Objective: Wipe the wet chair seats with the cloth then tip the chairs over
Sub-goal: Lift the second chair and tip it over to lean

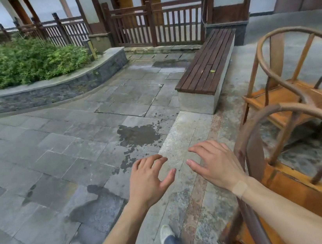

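Two round-backed wooden chairs stand at the right. The near chair (299, 187) is tilted, its curved back rail arching over its orange seat frame beside my right forearm. The far chair (295, 92) also leans, seat facing me. My left hand (149, 176) hovers over the pavement, fingers spread and empty. My right hand (212, 162) is stretched out flat just left of the near chair's back rail, fingers apart, holding nothing. No cloth is in sight.
A slatted wooden bench (208, 64) on a stone base sits ahead right. Wet patches (137, 135) mark the grey paving. A raised stone planter (49, 87) with shrubs curves at the left, a wooden fence (155, 26) behind. My shoe (165, 232) shows below.
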